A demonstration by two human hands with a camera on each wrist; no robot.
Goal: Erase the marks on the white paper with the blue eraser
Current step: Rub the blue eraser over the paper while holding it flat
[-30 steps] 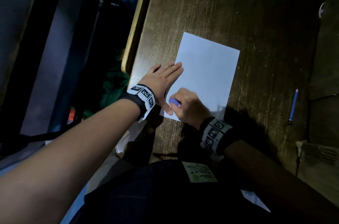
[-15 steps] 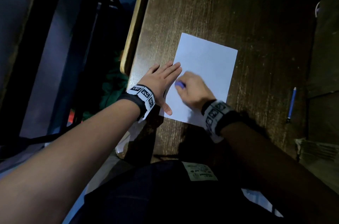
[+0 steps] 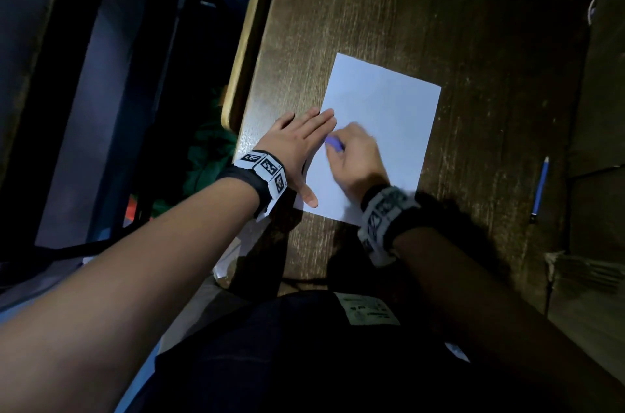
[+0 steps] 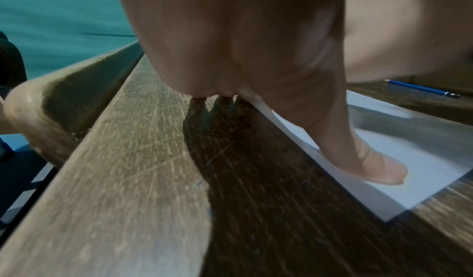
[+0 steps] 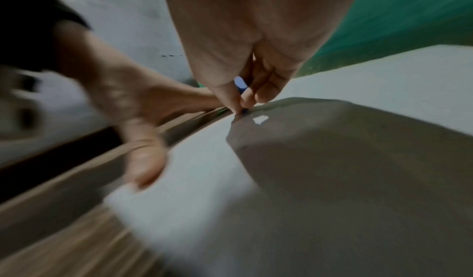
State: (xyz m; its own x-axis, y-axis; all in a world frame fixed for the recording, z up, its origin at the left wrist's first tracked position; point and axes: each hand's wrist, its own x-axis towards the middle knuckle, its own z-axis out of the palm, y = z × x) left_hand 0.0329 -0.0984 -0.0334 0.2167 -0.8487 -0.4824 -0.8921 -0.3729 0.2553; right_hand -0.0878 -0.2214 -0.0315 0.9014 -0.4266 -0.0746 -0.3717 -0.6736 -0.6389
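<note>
A white sheet of paper (image 3: 389, 114) lies on the dark wooden desk (image 3: 406, 6). My left hand (image 3: 297, 142) rests flat with straight fingers along the sheet's left edge, its thumb (image 4: 371, 164) pressing the paper (image 4: 422, 160) near the front corner. My right hand (image 3: 355, 155) pinches the blue eraser (image 3: 334, 144) and holds its tip down on the paper (image 5: 204, 170), close to the left fingertips. In the right wrist view the eraser (image 5: 240, 83) shows between thumb and fingers. No marks can be made out on the sheet.
A blue pencil (image 3: 540, 189) lies on the desk right of the paper; the left wrist view shows the pencil (image 4: 422, 88) beyond the sheet. The desk's raised left rim (image 3: 247, 40) borders a drop to the floor. A cardboard box (image 3: 588, 284) stands at the right.
My right hand with the eraser slid from the sheet's near left corner up the paper to beside the left fingertips. The left hand stayed put.
</note>
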